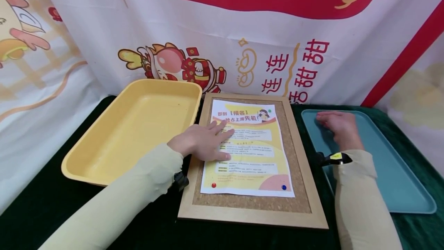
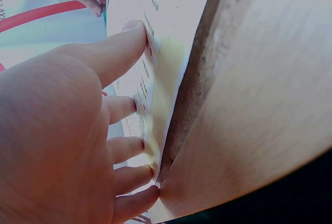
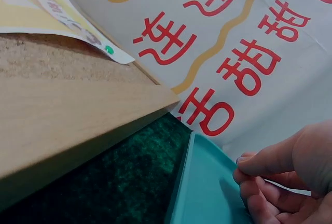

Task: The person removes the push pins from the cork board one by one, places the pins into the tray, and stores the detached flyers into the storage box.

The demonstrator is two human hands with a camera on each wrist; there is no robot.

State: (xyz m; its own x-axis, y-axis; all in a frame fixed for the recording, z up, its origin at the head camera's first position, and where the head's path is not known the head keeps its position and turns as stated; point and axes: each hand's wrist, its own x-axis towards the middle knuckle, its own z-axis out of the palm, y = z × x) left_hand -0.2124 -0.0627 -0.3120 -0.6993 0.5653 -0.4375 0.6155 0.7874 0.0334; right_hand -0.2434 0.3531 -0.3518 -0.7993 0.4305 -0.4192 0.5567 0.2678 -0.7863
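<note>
A printed yellow-and-white sheet of paper (image 1: 247, 169) lies on a wood-framed cork board (image 1: 301, 188). A red pushpin (image 1: 213, 185) sits at its near left corner, a blue pushpin (image 1: 284, 187) at the near right and a green pushpin (image 3: 109, 50) at the far right. My left hand (image 1: 208, 142) rests on the left side of the sheet with fingers spread. My right hand (image 1: 338, 124) is over the far left part of a blue tray (image 1: 392, 176). Its fingers are curled, with thumb and forefinger together; I cannot tell whether something small is between them.
A large yellow basin (image 1: 128, 134) stands to the left of the board, its right rim close to the frame. Dark green cloth (image 1: 145, 223) covers the table. Behind everything hangs a printed white and red curtain (image 1: 215, 22).
</note>
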